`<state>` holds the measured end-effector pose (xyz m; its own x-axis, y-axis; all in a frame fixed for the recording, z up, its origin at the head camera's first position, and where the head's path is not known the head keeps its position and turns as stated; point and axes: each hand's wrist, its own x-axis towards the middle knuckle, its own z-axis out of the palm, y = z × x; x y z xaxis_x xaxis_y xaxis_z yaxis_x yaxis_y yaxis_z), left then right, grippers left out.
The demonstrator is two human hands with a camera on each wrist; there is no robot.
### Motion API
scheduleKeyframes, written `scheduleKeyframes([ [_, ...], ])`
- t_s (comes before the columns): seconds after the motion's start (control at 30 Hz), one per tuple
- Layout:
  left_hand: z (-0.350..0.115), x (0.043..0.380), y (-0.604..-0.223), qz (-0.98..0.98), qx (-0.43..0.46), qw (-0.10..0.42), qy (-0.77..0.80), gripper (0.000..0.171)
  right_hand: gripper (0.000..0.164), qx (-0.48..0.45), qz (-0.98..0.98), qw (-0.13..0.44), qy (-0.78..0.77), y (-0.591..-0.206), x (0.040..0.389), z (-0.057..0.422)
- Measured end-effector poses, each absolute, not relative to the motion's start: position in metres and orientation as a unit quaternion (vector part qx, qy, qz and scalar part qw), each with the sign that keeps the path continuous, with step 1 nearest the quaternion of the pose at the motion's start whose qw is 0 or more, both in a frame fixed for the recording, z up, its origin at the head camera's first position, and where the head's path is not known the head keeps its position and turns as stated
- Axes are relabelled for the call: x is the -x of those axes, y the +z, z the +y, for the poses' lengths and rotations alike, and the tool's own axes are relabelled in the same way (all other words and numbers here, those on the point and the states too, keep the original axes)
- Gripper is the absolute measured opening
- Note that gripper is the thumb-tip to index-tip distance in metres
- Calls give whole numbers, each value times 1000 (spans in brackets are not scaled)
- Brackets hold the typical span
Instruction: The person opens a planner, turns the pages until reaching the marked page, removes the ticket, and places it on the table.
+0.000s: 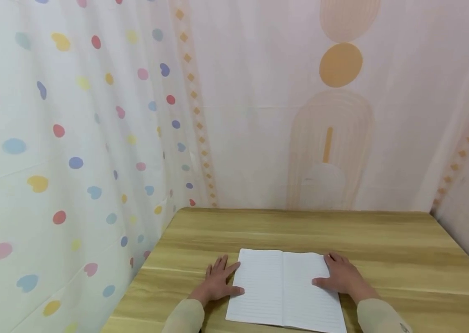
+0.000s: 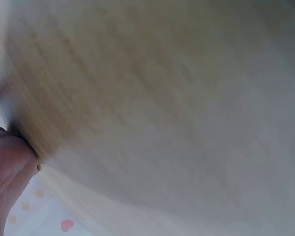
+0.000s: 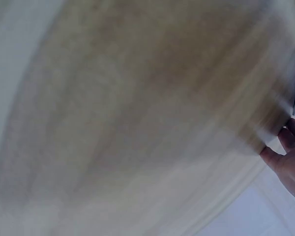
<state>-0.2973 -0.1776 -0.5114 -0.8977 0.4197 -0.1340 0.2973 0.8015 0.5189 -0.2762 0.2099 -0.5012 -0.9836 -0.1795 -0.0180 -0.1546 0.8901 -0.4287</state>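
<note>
An open notebook (image 1: pixel 259 286) with white lined pages lies flat on the wooden table, its centre fold running toward me. On its left side, my left hand (image 1: pixel 218 282) is spread, with the thumb on the left page and the other fingers at the edge or on the tabletop. My right hand (image 1: pixel 344 276) rests at the upper right edge, its thumb lying on the right page and its fingers near the corner. Part of the left hand (image 2: pixel 10 172) shows in the left wrist view. Fingertips of the right hand (image 3: pixel 290 167) meet the table in the right wrist view.
The wood-grain table (image 1: pixel 322 231) extends behind and to both sides of the notebook. A curtain with coloured dots (image 1: pixel 75 163) hangs along the left, and a pale curtain with arch patterns (image 1: pixel 251 138) stands behind the table's far edge.
</note>
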Motion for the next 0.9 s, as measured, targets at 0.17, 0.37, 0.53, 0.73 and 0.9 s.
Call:
scheduleKeyframes([
  [0.17,-177,297,-509,942,-190,123,249,84,91,87,970,24,-225,-503,276,210],
  [0.37,-178,297,-510,940,-190,124,254,85,70,84,961,3,-262,-504,274,209],
  [0.53,-179,298,-511,940,-191,120,256,86,47,86,955,-45,-282,-501,273,206],
  [0.73,-177,298,-509,937,-188,126,267,87,51,39,929,-17,-369,-492,270,198],
  [0.9,-177,297,-509,938,-187,124,262,86,42,17,891,-4,-454,-485,267,189],
])
